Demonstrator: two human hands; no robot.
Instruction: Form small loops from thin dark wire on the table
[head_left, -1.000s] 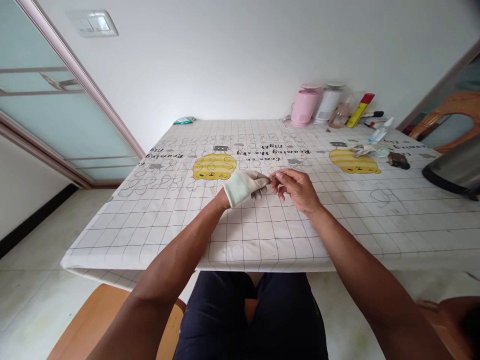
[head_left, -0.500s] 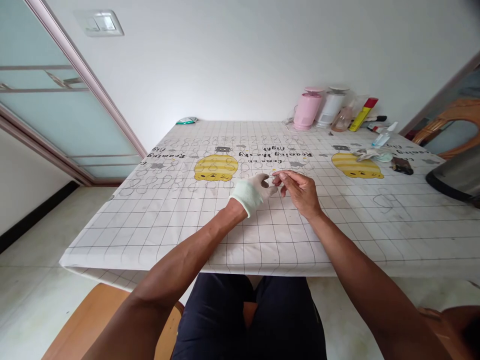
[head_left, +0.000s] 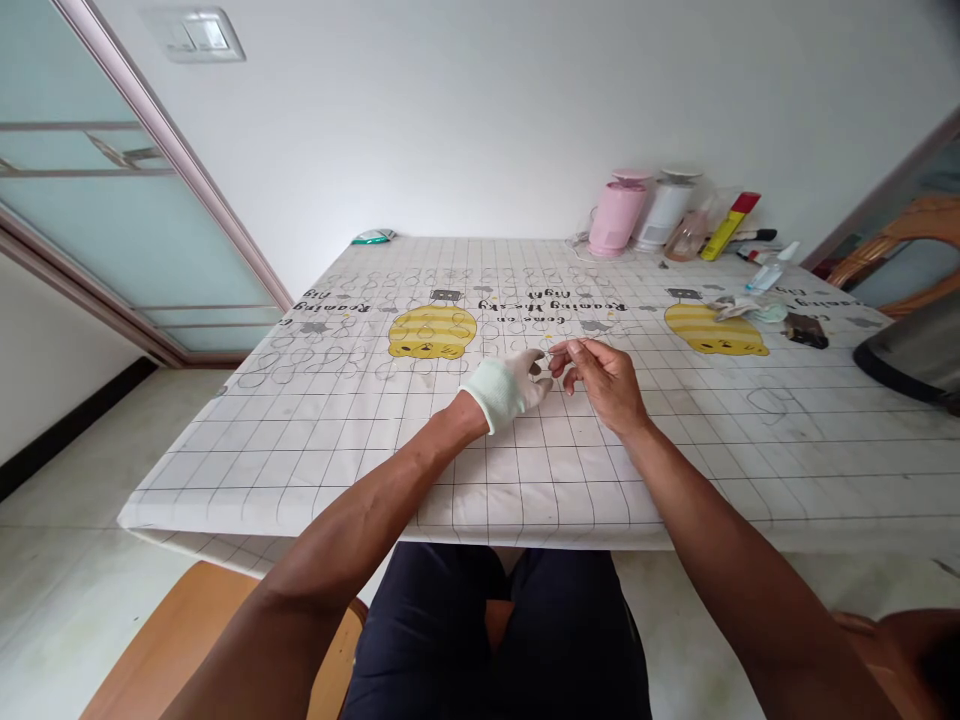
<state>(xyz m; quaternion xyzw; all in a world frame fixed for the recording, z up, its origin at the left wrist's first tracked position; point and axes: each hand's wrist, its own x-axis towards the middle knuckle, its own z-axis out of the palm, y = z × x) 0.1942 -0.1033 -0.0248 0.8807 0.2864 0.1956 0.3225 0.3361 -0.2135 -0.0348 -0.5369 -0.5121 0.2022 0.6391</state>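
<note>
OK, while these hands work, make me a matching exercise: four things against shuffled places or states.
1. Left hand
2. Right hand
3. Metal kettle
4. Pink cylindrical device

A. At the view's right edge
B. Bare
C. Beside a similar white device
D. In a pale glove with a mint cuff

Pairs: 1-D, 2-B, 3-A, 4-C

Wears a whitish glove (head_left: pixel 523 376) with a mint-green knit cuff (head_left: pixel 489 393) on the left hand (head_left: pixel 516 384), mid-frame; shows a bare right hand (head_left: pixel 606 385). At lower centre, wears dark navy legwear (head_left: pixel 577 630), smooth and plain-looking, length unclear.
</note>
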